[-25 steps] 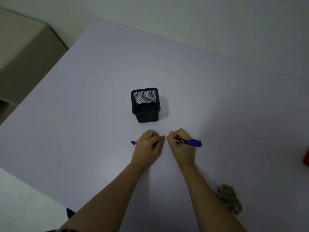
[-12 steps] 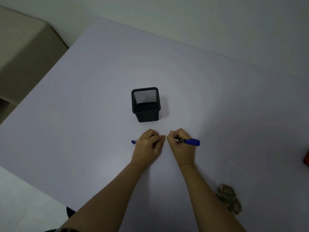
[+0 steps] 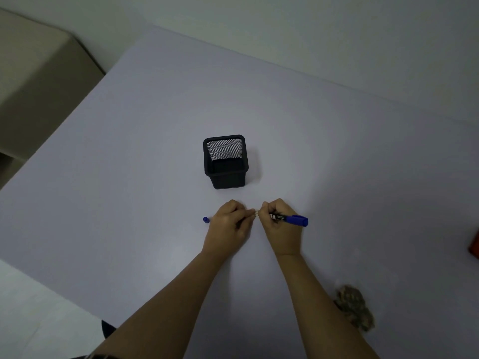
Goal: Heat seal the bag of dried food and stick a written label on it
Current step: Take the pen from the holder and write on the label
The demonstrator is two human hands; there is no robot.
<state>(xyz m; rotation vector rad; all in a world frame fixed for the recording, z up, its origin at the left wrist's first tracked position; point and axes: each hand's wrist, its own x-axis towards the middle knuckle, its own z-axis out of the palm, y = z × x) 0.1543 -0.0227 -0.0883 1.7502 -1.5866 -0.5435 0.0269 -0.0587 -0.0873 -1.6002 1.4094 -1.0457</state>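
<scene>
My right hand (image 3: 280, 226) is closed around a blue marker (image 3: 293, 219) whose capped end sticks out to the right. My left hand (image 3: 228, 226) is closed just beside it, fingertips meeting the right hand's over a small pale label (image 3: 256, 213) pinched between them. A blue marker cap (image 3: 205, 219) lies on the table just left of my left hand. The clear bag of brown dried food (image 3: 353, 307) lies at the lower right, beside my right forearm and away from both hands.
A black mesh pen holder (image 3: 225, 161) stands just beyond my hands, nothing showing inside it. A red object (image 3: 474, 246) is cut off by the right edge. The white table (image 3: 129, 177) ends at the left, with a beige surface (image 3: 33, 73) beyond it.
Almost nothing: both hands stay together in the same spot; the marker's free end has tilted very slightly.
</scene>
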